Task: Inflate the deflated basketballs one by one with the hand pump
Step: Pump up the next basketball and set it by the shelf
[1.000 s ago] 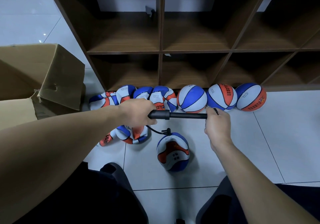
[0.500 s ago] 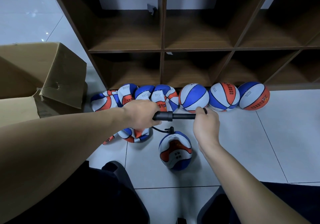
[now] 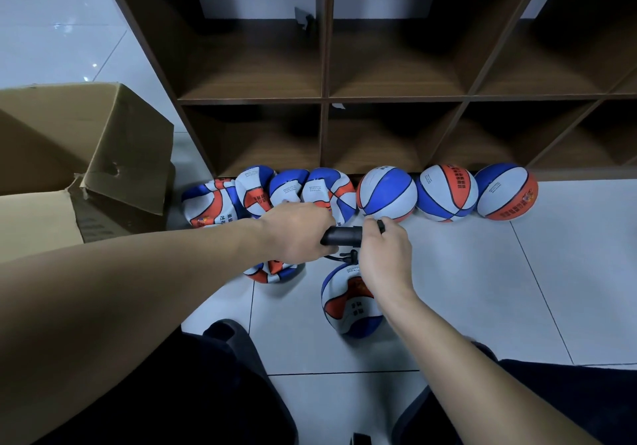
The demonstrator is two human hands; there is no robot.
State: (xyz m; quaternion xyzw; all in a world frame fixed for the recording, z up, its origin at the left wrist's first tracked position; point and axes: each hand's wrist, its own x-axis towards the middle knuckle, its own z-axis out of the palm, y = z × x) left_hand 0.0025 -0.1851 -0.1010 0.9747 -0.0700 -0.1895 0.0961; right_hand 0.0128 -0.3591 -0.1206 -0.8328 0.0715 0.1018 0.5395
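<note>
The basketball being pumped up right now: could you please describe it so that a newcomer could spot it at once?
Start at the wooden shelf unit and the row of balls along its foot. The basketball lies alone on the floor tiles nearer the person, under the right hand. Unlike the others, it has the black hand pump hose running into it.

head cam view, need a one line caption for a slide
Both hands, left hand and right hand, grip a black hand pump hosed to a basketball on the floor.
</note>
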